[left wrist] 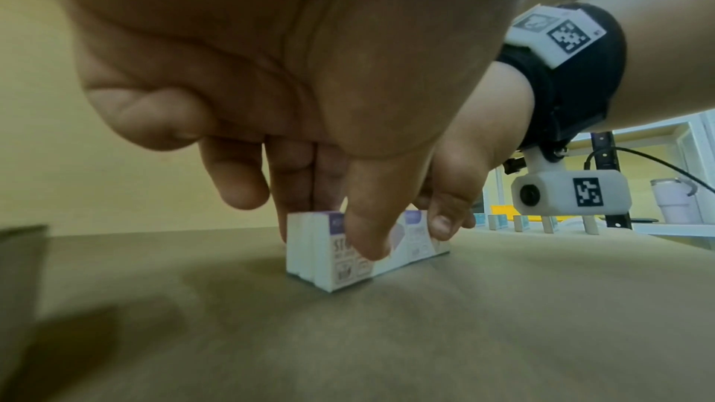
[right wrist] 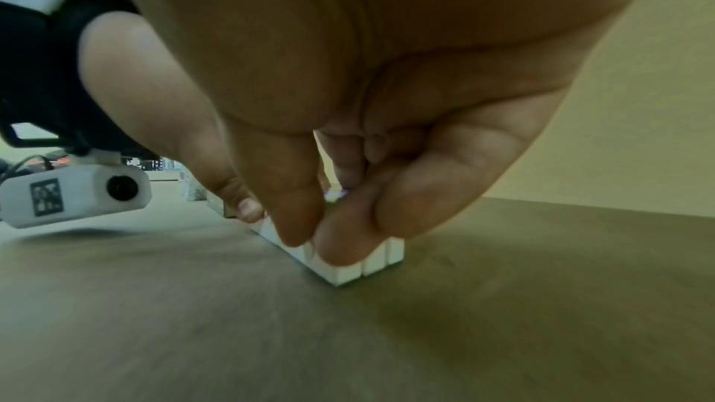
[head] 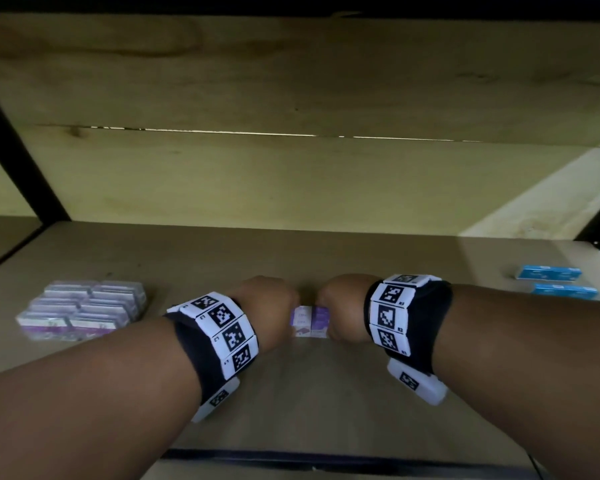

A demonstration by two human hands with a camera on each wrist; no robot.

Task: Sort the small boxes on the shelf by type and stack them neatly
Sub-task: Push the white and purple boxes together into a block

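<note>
At the head view's lower centre, your left hand (head: 269, 308) and right hand (head: 343, 306) had fingers (left wrist: 363, 234) clamped on a row of small white-and-purple cardboard boxes (head: 309, 322) standing on the wooden shelf (head: 326, 393). Light, crushable, apt to slip apart: squeeze the row's ends.

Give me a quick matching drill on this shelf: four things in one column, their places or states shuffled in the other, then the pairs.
Things:
1. purple pile
2. blue boxes
3. small cluster of white-and-purple boxes
4. left hand

Places or states:
A. far right of the shelf
B. standing between both hands
C. far left of the shelf
D. gripping the cluster's left end, opposite the right hand

Pairs: 1-C, 2-A, 3-B, 4-D
</note>
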